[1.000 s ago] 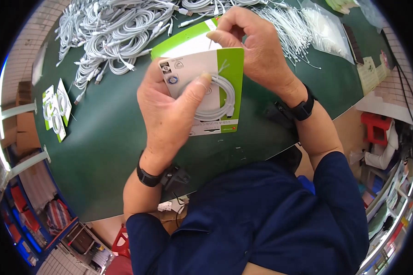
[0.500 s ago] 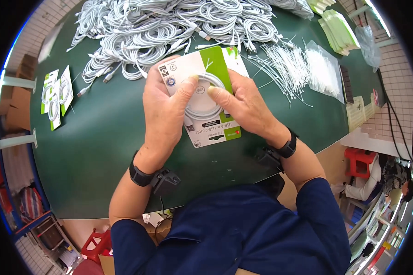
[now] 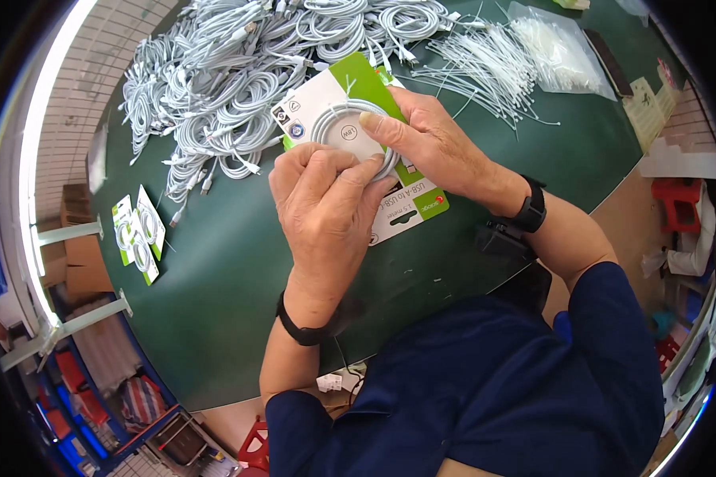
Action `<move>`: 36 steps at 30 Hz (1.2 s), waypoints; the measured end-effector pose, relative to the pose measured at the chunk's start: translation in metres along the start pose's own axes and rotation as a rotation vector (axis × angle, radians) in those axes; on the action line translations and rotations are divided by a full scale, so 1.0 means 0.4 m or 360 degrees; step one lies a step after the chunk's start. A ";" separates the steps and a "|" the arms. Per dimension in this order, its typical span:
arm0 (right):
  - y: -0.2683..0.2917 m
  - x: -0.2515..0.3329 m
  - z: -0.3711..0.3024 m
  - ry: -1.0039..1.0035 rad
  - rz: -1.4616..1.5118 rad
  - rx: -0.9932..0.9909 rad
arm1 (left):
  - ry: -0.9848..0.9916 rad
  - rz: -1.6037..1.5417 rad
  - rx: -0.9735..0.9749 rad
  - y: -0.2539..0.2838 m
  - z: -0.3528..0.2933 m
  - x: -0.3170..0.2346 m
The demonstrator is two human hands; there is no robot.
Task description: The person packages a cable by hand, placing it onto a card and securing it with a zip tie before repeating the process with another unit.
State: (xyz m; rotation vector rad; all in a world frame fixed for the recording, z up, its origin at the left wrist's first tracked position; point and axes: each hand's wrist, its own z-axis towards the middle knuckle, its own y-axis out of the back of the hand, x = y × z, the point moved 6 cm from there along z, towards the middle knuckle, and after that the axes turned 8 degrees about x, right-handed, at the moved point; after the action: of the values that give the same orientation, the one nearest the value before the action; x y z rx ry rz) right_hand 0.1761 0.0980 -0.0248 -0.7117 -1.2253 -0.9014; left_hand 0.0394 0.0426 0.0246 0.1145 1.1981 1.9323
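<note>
If my left hand point(image 3: 320, 191) pulls too hard at the lower side of the pale cable coil point(image 3: 324, 115), I judge the coil could skew or the printed card point(image 3: 359, 78) behind it could crease. My left fingertips are bunched narrowly there; whether they pinch anything, I cannot tell. My right hand point(image 3: 433, 147) grips the card's right edge, thumb over the coil, fingers mostly hidden behind. Card and coil are above the green table point(image 3: 215, 318), nearer me than the cable heap point(image 3: 239, 91).
</note>
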 end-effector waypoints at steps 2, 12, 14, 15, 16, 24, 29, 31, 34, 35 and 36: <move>-0.001 -0.005 -0.007 0.0015 -0.0057 -0.0034 | 0.0025 -0.0059 0.0014 -0.003 0.004 0.005; -0.011 -0.013 -0.019 0.0017 -0.0182 -0.0110 | 0.0410 -0.0578 0.0260 -0.038 0.006 0.063; -0.002 -0.021 -0.012 -0.0022 -0.0137 -0.0092 | 0.0399 -0.0624 0.0208 -0.043 0.009 0.063; 0.005 -0.030 -0.011 -0.0066 -0.0065 -0.0099 | 0.0291 -0.0511 0.0124 -0.037 0.011 0.051; 0.012 -0.034 -0.009 -0.0111 0.0005 -0.0106 | 0.0188 -0.0394 0.0039 -0.031 0.013 0.038; 0.011 -0.023 -0.011 -0.0180 0.0149 -0.0133 | 0.0116 -0.0304 0.0010 -0.024 0.017 0.030; -0.001 -0.034 -0.009 -0.0142 0.0056 -0.0196 | 0.0071 -0.0279 0.0027 -0.026 0.003 0.045; -0.002 -0.024 -0.011 -0.0053 -0.0109 -0.0284 | 0.0123 -0.0397 -0.0013 -0.019 -0.009 0.060; 0.011 -0.014 -0.004 -0.0039 -0.0184 -0.0298 | 0.0229 -0.0634 -0.0052 -0.013 -0.022 0.080; 0.014 -0.009 0.001 -0.0072 -0.0175 -0.0279 | 0.0386 -0.0666 -0.0162 0.004 -0.022 0.097; 0.010 -0.007 0.004 -0.0105 -0.0164 -0.0260 | 0.0544 -0.0693 -0.0272 0.020 -0.022 0.113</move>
State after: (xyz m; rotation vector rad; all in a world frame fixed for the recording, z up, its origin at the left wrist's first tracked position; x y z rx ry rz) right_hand 0.1785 0.1018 -0.0271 -0.8194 -1.2657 -1.0795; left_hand 0.0014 0.0664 0.0111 -0.5443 1.1500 1.6910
